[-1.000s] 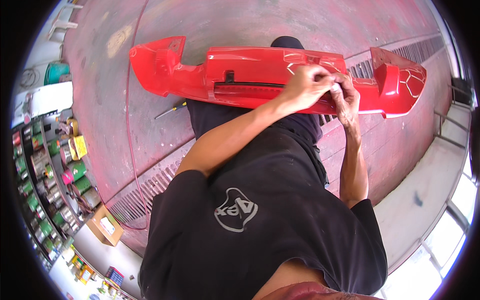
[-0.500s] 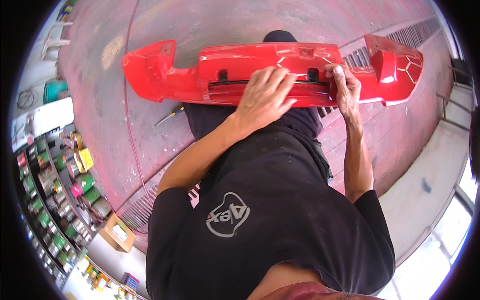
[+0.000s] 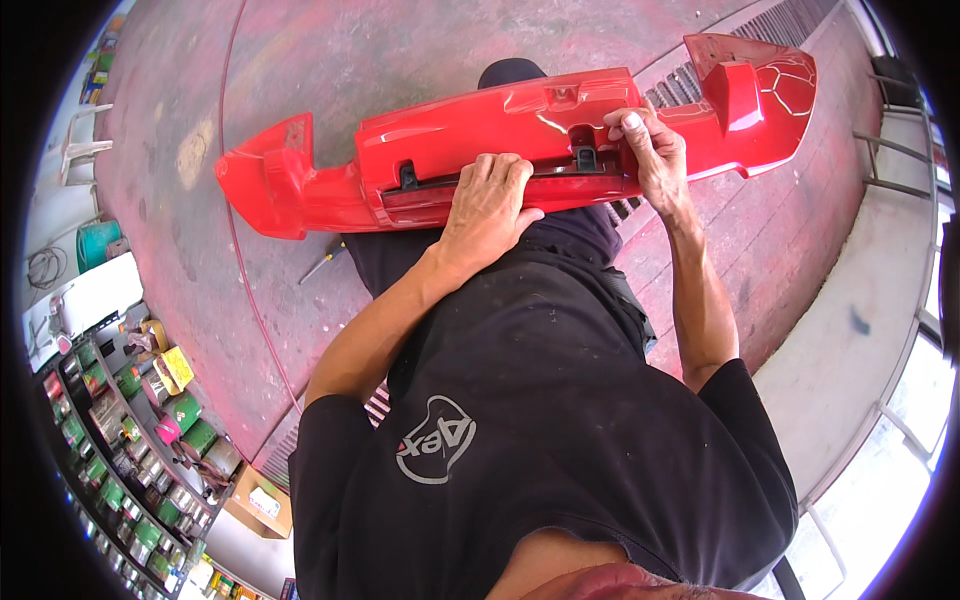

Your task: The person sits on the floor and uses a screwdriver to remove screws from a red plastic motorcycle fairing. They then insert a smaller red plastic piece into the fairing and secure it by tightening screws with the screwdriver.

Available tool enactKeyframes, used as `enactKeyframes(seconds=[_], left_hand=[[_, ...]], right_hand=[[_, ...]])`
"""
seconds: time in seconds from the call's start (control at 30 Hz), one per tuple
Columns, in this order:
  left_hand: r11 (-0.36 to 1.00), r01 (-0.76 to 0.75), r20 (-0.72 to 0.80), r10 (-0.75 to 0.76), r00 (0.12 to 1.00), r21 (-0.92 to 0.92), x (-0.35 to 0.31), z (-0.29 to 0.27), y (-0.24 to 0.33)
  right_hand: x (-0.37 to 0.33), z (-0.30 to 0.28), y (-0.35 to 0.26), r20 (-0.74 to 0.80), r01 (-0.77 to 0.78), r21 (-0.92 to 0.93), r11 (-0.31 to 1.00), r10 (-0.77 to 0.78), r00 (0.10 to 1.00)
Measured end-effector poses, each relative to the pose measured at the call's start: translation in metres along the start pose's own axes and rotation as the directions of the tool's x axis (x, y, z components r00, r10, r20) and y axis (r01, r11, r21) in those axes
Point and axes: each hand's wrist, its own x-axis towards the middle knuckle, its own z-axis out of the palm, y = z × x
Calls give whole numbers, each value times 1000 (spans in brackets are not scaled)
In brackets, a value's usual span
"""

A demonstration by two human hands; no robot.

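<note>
Beneath both hands, red bumper partly hidden

The hands hide parts of the glossy red panel.

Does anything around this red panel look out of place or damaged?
A yellow-handled tool lies loose on the floor left of the person's legs, easily overlooked. The red panel slants across them, right end higher in the picture; no clear damage shows.
</note>
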Motion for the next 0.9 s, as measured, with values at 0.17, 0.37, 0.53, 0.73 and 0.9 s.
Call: enactKeyframes(seconds=[0.17,0.37,0.53,0.73,0.9], left_hand=[[999,-31,57,28,998,43,7,-6,-1],[992,-94,-36,98,995,87,2,-16,9],[995,-93,-27,94,995,36,-8,-23,27],[987,-27,41,34,999,-159,-16,-51,41],[952,28,176,27,984,-304,-22,-78,52]], right_hand=[[0,0,-1,21,47,-86,995,-45,999],[2,0,-2,46,164,-198,966,-158,986],[1,0,4,-1,108,-102,989,-108,994],[0,0,5,3,88,-66,994,-88,996],[1,-2,6,11,119,-110,987,-118,993]])
